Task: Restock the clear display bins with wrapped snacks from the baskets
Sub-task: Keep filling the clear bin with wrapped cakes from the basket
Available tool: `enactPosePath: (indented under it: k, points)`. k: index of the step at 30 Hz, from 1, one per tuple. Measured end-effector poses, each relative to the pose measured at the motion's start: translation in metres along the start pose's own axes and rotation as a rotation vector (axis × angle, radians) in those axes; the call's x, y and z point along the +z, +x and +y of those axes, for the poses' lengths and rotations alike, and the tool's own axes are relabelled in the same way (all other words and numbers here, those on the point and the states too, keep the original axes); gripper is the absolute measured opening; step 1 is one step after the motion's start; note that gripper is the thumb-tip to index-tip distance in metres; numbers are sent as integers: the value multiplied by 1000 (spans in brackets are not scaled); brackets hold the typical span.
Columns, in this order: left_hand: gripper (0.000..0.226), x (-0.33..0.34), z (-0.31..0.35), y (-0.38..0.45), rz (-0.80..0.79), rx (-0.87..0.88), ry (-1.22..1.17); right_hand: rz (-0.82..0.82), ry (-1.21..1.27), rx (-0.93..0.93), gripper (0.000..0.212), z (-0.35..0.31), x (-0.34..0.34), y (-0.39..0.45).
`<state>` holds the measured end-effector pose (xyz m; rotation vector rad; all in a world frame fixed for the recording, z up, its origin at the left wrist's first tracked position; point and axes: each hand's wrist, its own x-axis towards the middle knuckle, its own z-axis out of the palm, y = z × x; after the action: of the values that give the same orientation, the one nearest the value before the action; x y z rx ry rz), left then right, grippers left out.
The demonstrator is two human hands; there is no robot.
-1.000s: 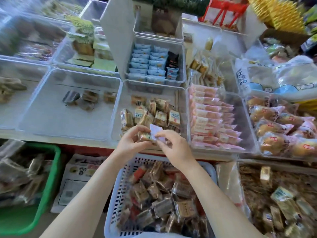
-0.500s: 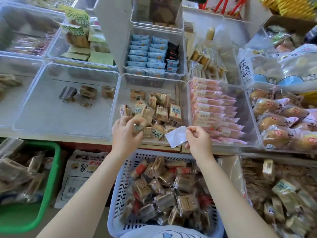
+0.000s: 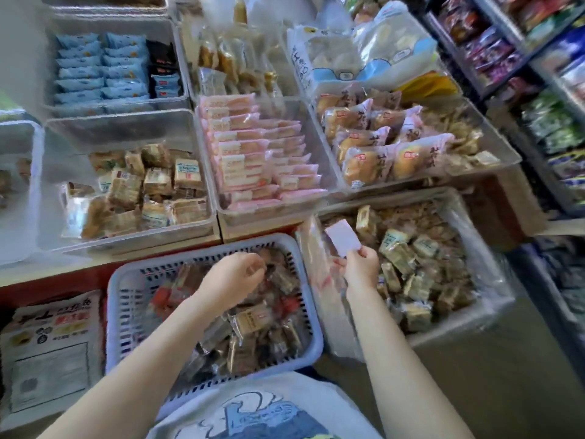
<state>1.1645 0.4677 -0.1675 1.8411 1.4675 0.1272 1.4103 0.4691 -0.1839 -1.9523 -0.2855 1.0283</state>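
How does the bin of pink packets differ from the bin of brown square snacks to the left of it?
The pink-packet bin holds long, flat packets laid in neat overlapping rows; the brown-snack bin holds small, squarish packs in a loose heap. The pink-packet bin is filled almost from back to front, while the brown-snack bin is bare at its back part and left side. Both are clear plastic and stand side by side on the same shelf.

Left hand (image 3: 235, 275) fingertips curl down into the blue basket (image 3: 117, 299), so any hold can't be told; snacks under that wrist hidden; far-left clear bin (image 3: 19, 185) cut off by frame edge; shelf packets (image 3: 550, 122) at right too blurred to read.
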Motion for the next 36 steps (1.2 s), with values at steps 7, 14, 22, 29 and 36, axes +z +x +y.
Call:
enactPosePath:
  k: [7,14,22,29,36]
  points:
    - [22,66,79,29,-144,30,35,149,-928,-281,46,36,-113,59]
    - [20,101,126,45,-112,-18,51,138,-1103,-506,71,28,-152,111]
    - [21,114,155,49,-69,-35,-6,44,-1067,-515,37,5,-168,122]
    - [52,88,156,31,106,-158,-565,-439,-684,-840,30,-22,-127,49]
    - [44,23,66,-5,21,-279,-1153,-846,-579,-858,35,-41,-27,-39]
